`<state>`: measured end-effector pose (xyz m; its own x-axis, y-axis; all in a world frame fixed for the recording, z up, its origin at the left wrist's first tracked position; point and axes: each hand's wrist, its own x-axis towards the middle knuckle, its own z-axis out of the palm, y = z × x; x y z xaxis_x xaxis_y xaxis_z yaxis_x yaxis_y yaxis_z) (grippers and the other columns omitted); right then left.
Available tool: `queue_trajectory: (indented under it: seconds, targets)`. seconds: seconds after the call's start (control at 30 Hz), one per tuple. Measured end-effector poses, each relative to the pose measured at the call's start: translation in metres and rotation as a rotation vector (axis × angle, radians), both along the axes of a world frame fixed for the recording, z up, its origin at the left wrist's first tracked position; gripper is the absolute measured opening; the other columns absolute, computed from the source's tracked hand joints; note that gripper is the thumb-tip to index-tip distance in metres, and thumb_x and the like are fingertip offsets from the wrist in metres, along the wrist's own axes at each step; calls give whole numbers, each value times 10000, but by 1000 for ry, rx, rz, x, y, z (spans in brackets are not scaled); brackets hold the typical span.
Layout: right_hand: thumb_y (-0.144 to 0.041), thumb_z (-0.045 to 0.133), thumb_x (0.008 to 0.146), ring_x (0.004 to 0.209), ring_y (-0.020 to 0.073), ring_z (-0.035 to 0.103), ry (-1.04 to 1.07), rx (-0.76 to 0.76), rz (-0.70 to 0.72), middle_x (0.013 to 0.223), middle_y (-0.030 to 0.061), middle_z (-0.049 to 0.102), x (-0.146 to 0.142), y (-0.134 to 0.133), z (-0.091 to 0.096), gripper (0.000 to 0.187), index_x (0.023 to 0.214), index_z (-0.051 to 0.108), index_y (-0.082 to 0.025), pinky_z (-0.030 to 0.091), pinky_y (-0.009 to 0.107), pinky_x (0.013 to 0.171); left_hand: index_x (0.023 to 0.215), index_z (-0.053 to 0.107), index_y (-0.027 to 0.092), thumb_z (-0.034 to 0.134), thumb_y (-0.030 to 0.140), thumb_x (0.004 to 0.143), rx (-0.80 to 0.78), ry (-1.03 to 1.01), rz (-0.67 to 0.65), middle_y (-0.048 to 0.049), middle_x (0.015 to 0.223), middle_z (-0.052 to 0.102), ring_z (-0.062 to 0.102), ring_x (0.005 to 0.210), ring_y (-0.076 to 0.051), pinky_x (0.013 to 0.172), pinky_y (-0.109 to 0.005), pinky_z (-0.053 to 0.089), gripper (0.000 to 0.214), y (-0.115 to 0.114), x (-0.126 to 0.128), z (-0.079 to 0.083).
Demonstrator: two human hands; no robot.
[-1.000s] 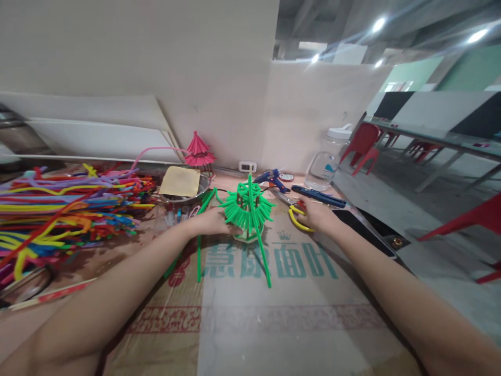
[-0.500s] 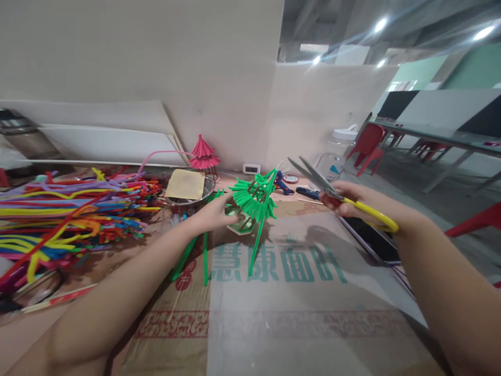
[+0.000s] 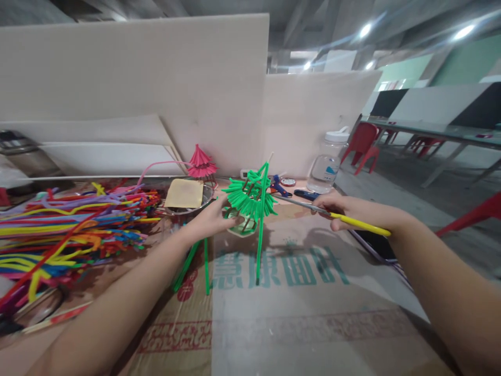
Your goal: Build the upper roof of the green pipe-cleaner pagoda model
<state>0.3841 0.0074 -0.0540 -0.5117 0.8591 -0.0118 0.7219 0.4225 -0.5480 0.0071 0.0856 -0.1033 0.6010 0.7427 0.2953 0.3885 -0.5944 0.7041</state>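
My left hand is closed on the base of a small green pipe-cleaner pavilion model, holding it tilted just above the cardboard sheet. A long green pipe cleaner hangs from the model down to the cardboard. My right hand grips yellow-handled scissors, whose blades point left at the model's roof fringe.
A big pile of coloured pipe cleaners lies at the left. Behind the model are a red pavilion model, a metal bowl with a yellow card, a blue glue gun, a plastic jar and a phone.
My right hand picked the scissors off the table, raised them, and now brings their blades to the green model. My left hand lifted and tilted the model.
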Motion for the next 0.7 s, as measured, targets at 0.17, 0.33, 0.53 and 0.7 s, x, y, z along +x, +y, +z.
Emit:
queue_trajectory:
  seconds: [0.17, 0.33, 0.53, 0.7]
  targets:
    - [-752, 619, 799, 851, 234, 551, -11, 13, 44, 959, 61, 620, -3, 3, -5, 621, 1070, 682, -196, 461, 328, 754, 1278, 587, 211, 701, 420, 836, -43, -16, -47, -78, 1276, 655, 643, 1119, -251, 989, -361, 515, 503, -1, 2, -2]
    - [-724, 637, 795, 948, 259, 585, 52, -22, 53, 1040, 62, 642, -9, 3, -3, 620, 1143, 686, -214, 456, 340, 832, 1298, 560, 182, 713, 431, 829, -51, 3, -21, -100, 1252, 658, 632, 1124, -278, 994, -393, 514, 552, -5, 3, 0]
    - [-705, 649, 795, 822, 211, 526, -8, -24, 35, 944, 42, 584, -15, 2, -3, 576, 1060, 674, -194, 424, 299, 714, 1365, 525, 184, 708, 409, 835, -53, 34, -12, -95, 1297, 645, 625, 1155, -274, 1008, -370, 501, 604, -7, 5, 0]
    - [-655, 693, 795, 787, 183, 479, 52, -32, 34, 893, 19, 535, -19, 2, -6, 516, 1033, 671, -197, 401, 287, 716, 1365, 530, 179, 695, 394, 830, -39, 60, -11, -90, 1335, 633, 600, 1216, -286, 1041, -383, 480, 600, -12, 8, 5]
